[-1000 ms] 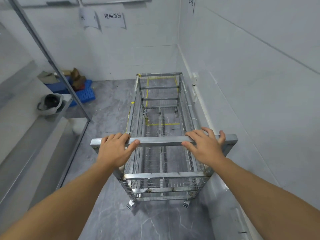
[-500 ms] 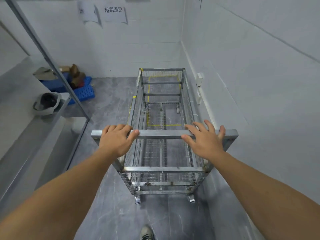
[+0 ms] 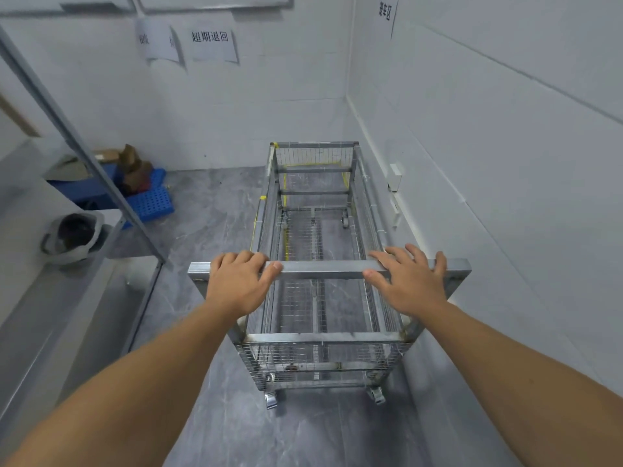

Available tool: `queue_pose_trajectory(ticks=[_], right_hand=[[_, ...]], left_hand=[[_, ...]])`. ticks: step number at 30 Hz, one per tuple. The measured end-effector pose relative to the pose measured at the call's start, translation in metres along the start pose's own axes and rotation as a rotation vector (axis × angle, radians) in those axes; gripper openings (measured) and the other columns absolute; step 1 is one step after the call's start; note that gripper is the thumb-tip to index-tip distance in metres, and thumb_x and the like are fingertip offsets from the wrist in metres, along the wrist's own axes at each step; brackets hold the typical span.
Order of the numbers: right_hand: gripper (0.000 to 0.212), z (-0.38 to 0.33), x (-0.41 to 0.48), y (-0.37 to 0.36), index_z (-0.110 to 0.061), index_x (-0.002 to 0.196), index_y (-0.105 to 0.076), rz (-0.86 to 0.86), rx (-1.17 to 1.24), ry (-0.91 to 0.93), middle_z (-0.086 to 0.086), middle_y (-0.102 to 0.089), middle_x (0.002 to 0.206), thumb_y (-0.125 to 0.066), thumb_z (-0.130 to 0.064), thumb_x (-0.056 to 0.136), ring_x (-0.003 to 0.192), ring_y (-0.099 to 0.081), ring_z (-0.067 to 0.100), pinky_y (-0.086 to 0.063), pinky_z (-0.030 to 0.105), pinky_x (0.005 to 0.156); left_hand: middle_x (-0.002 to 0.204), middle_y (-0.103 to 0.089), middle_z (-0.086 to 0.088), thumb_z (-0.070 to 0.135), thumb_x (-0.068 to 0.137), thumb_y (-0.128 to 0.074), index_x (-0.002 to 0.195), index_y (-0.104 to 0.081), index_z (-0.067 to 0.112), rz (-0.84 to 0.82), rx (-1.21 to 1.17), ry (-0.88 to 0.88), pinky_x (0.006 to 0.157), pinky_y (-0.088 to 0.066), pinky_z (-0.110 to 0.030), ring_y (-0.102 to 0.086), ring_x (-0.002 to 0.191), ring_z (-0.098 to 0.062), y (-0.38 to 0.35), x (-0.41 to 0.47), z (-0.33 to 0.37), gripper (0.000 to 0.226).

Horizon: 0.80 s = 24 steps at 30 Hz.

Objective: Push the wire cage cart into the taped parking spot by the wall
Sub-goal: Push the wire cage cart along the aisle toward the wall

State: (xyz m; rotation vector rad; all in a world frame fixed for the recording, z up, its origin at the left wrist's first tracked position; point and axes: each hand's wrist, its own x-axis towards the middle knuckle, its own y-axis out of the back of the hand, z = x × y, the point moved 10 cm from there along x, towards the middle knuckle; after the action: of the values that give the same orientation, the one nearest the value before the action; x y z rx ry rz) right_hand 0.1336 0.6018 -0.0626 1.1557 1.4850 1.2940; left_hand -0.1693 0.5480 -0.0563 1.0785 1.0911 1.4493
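Note:
The wire cage cart (image 3: 323,337) stands on the grey floor alongside the right wall, its far end near the back wall. Yellow floor tape (image 3: 286,230) shows through the mesh under the cart's left side and far end. My left hand (image 3: 237,281) is curled over the left part of the cart's handle bar (image 3: 323,266). My right hand (image 3: 409,281) lies flat on the right part of the bar, fingers spread and not wrapped around it.
The white wall (image 3: 488,163) runs close along the cart's right side, with a socket (image 3: 395,176) on it. A blue pallet (image 3: 153,198) with brown items sits at the back left. A helmet (image 3: 76,235) lies on a grey ledge behind a slanted metal post (image 3: 101,170).
The cart has rolled forward toward the back wall, and the yellow cross line seen under it has gone from view. My right hand's fingers have flattened on the bar.

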Motion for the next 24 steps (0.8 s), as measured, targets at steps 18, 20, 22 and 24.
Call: queue_pose_trajectory(ticks=[18,20,22,24], right_hand=[[0.066,0.002,0.162,0.0,-0.049,0.135,-0.041,0.057,0.012,0.024,-0.015,-0.041,0.148,-0.009,-0.08,0.085,0.144,-0.021,0.02,-0.001,0.064,0.109],[0.068,0.004,0.183,0.001,-0.049,0.133,-0.043,0.068,0.012,0.04,-0.017,-0.043,0.144,-0.007,-0.08,0.084,0.142,-0.024,0.02,-0.001,0.064,0.108],[0.066,0.007,0.204,0.001,-0.049,0.132,-0.043,0.061,0.019,0.052,-0.018,-0.045,0.14,-0.009,-0.08,0.085,0.14,-0.025,0.019,-0.002,0.065,0.109],[0.059,0.01,0.225,0.0,-0.049,0.132,-0.043,0.033,0.015,0.061,-0.019,-0.046,0.138,-0.015,-0.076,0.088,0.14,-0.025,0.019,-0.002,0.066,0.109]], left_hand=[[0.118,-0.061,0.007,0.068,0.09,-0.01,0.117,-0.06,0.031,0.028,0.004,-0.005,0.105,-0.02,-0.04,-0.047,0.114,-0.021,-0.013,0.162,-0.02,0.068],[0.12,-0.06,0.008,0.072,0.088,-0.009,0.121,-0.059,0.03,0.022,0.004,-0.028,0.105,-0.017,-0.04,-0.046,0.116,-0.021,-0.015,0.181,-0.021,0.073],[0.121,-0.059,0.007,0.077,0.085,-0.008,0.125,-0.058,0.028,0.002,0.005,-0.045,0.107,-0.016,-0.041,-0.045,0.118,-0.021,-0.017,0.202,-0.021,0.08],[0.121,-0.058,0.006,0.079,0.083,-0.008,0.124,-0.057,0.028,-0.016,0.009,-0.045,0.108,-0.016,-0.042,-0.045,0.119,-0.022,-0.02,0.223,-0.021,0.082]])
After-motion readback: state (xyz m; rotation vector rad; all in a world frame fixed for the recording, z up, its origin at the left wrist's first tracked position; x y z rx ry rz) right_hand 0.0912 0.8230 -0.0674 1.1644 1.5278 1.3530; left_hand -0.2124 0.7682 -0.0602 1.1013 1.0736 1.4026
